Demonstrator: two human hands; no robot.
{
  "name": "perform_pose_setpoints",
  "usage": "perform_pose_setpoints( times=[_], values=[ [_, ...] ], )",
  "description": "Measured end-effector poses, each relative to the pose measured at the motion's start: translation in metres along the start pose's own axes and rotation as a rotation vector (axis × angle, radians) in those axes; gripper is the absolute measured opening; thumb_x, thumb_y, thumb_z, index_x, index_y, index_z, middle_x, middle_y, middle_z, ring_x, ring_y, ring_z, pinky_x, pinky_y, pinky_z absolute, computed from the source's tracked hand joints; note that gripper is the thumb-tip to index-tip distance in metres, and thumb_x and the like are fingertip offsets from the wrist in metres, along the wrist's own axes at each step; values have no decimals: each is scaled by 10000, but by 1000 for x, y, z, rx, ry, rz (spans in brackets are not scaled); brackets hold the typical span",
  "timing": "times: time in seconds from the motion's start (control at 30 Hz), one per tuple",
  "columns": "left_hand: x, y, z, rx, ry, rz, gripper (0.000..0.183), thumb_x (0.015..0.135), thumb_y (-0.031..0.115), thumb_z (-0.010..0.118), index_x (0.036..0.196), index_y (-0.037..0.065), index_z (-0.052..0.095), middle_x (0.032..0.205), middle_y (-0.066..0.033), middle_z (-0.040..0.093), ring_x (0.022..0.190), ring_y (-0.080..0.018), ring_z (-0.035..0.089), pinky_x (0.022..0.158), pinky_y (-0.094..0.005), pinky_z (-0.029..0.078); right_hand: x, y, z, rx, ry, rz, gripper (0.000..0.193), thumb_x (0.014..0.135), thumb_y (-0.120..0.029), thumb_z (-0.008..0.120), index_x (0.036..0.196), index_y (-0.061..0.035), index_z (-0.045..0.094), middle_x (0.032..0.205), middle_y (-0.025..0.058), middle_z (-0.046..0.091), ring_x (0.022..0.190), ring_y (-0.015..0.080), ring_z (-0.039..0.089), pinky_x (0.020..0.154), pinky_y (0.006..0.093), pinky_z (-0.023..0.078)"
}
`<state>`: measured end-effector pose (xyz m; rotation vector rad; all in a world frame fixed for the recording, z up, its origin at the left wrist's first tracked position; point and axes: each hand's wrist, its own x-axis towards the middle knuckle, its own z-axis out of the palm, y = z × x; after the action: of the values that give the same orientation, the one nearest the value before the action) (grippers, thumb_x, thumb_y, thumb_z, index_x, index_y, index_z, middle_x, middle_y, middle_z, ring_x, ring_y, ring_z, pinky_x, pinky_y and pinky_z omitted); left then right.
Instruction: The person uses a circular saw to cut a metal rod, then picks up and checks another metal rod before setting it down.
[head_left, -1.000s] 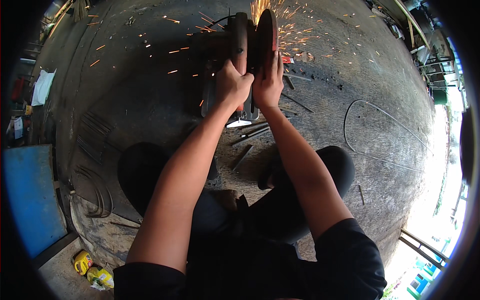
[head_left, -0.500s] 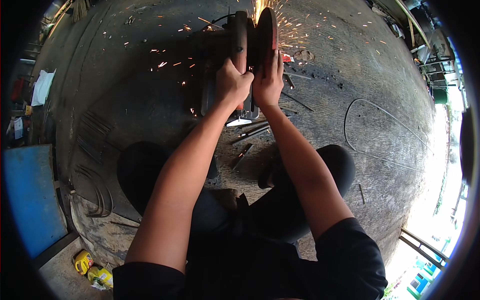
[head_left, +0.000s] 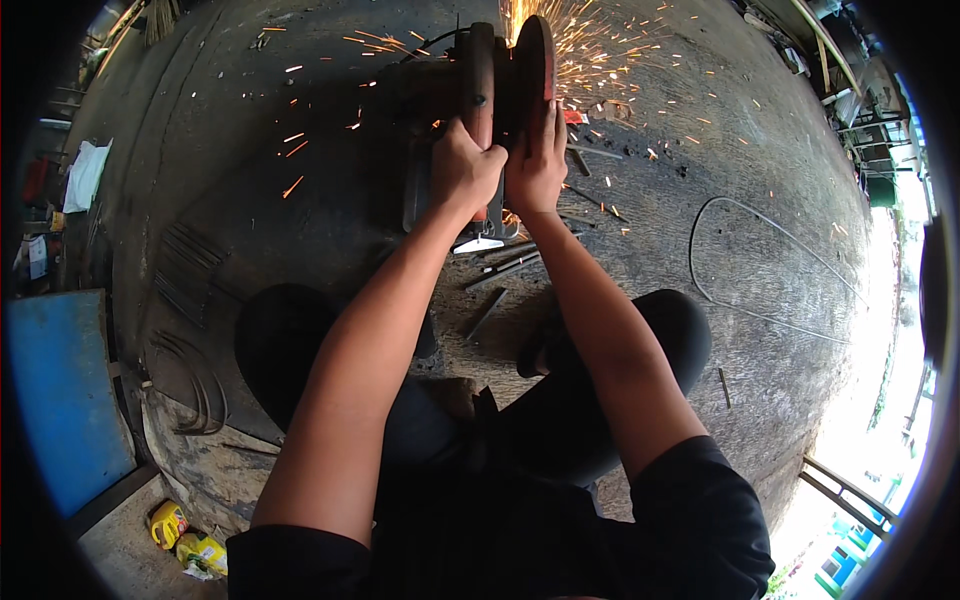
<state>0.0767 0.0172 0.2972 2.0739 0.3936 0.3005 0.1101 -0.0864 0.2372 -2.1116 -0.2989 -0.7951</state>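
Observation:
A cut-off saw's long reddish arm stands at the top middle, beside its round, red-edged blade guard. My left hand is closed round the near end of the arm. My right hand lies along the near side of the guard, its fingers stretched out and pointing away from me. Bright orange sparks spray from the far side of the guard. My hands and the arm hide the cutting point and most of the saw's base.
Short metal bars lie on the floor between my knees and the saw. A bent wire curves at the right. Several thin rods lie at the left, near a blue panel. Yellow packages sit at the lower left.
Sparks fan out wider and denser to the right, and some now glow just under my right hand. Both hands and the saw keep the same place.

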Motion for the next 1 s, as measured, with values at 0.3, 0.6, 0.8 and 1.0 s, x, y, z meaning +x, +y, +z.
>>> perform_pose_setpoints(
  times=[0.3,0.6,0.8,1.0],
  values=[
    [0,-1,1,9,-3,-28,465,659,179,635,1000,-123,541,871,-298,625,850,-397,646,770,-411,504,-1,-1,-1,19,-4,7,615,855,-51,534,1428,-99,316,1341,284,420,1136,472,496,878,457,484],
    [-2,2,0,0,13,23,404,672,139,618,981,-104,525,875,-330,617,865,-446,629,770,-459,508,-2,-1,-2,32,-29,20,633,847,-62,543,1433,-96,305,1348,287,408,1140,475,490,877,457,484],
    [-4,2,0,27,42,29,410,668,146,624,981,-101,528,878,-329,618,872,-449,626,780,-458,505,-2,2,0,19,-17,1,616,844,-60,543,1421,-72,325,1345,297,406,1158,474,478,896,453,476],
    [-3,-1,2,20,40,29,401,668,145,624,970,-101,528,868,-327,617,872,-453,622,779,-461,501,-2,2,0,7,-5,-5,615,849,-58,538,1424,-70,320,1352,297,400,1173,468,470,907,454,470]
  ],
)
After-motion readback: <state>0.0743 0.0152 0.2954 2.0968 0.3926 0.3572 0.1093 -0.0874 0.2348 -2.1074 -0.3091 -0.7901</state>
